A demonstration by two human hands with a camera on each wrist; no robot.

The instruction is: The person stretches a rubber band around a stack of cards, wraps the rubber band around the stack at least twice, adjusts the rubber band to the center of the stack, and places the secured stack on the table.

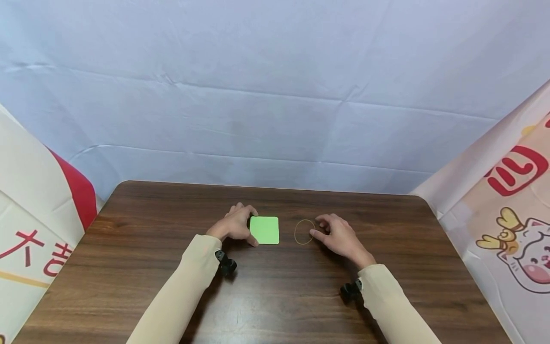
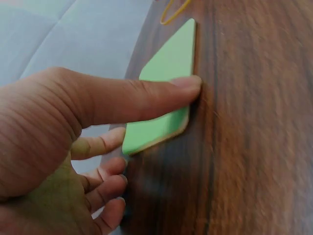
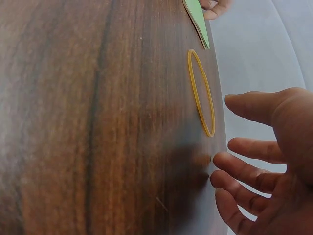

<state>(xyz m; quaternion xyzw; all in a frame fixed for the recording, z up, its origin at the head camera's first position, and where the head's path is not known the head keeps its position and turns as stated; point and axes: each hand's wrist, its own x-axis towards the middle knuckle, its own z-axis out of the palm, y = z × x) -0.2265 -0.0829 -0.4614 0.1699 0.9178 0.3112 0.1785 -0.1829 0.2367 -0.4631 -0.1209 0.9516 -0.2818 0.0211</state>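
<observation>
The rubber band (image 3: 196, 93) lay on the brown table (image 1: 283, 291), right of the green square card (image 1: 265, 230) and just left of the right hand (image 1: 339, 237), the nearer of the two; its slightly longer axis ran near to far. That hand was loosely spread, holding nothing. The left hand (image 1: 234, 224) stood at the card's left side, thumb toward the near edge, index finger toward the far, spread wide; whether they touched it, I could not tell.
</observation>
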